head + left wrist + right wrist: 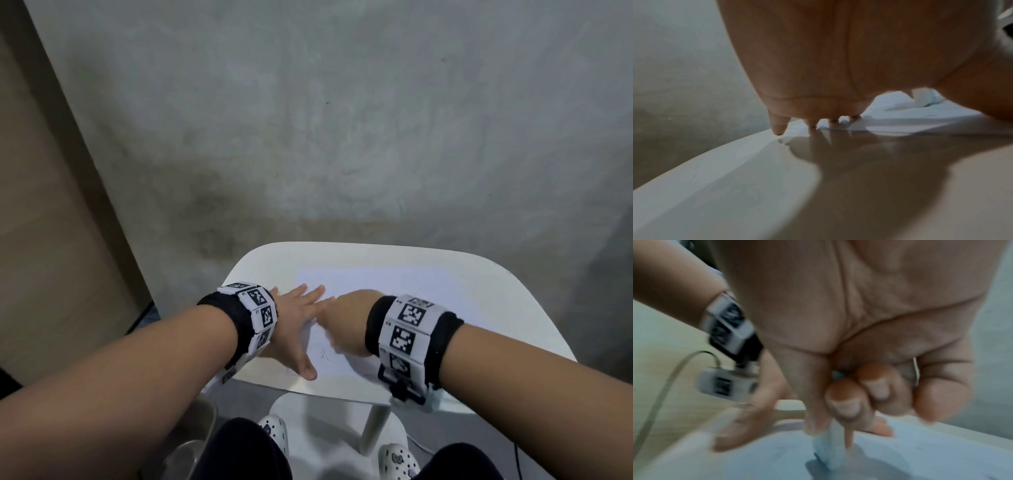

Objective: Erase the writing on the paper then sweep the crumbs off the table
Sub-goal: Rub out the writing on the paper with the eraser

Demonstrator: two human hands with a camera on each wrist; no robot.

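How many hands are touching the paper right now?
2. The left hand lies flat on the paper's left part, fingers spread. The right hand, beside it, presses an eraser onto the sheet.

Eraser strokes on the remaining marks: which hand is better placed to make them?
Right. The right hand already grips the eraser, tip on the paper; the left hand lies flat, pinning the sheet.

Both hands crowd the near-left of the paper (363, 284); its far half and the worktop (479, 308) to the right lie open. A metal bin (191, 442) sits low beside the left forearm.
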